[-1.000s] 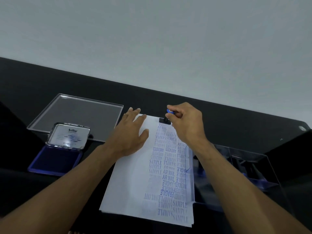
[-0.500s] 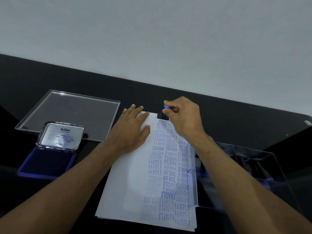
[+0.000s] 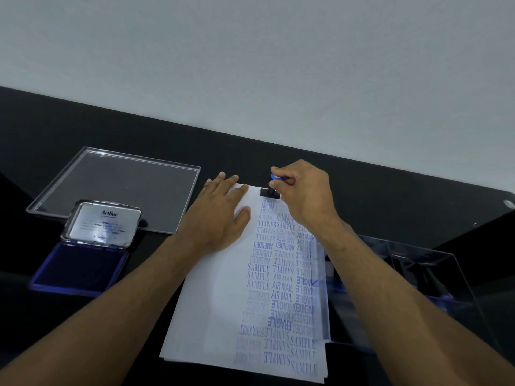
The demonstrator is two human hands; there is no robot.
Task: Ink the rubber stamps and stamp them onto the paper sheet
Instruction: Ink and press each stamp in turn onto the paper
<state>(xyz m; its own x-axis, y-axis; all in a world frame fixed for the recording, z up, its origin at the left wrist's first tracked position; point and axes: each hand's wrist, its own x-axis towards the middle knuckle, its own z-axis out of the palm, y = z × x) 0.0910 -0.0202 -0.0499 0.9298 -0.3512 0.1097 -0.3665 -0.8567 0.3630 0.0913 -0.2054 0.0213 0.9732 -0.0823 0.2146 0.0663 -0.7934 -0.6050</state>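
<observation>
While your left hand point(image 3: 220, 215) lies flat on paper point(image 3: 220, 296), your right hand point(image 3: 303, 196) pinches stamp point(image 3: 269, 190) at paper's far edge.

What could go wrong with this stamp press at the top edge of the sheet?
The stamp sits right at the far edge of the paper sheet, so part of the print may land on the black table. The column below is crowded, so a new print may overlap. The left hand presses flat; lifting it early could shift the sheet.
</observation>
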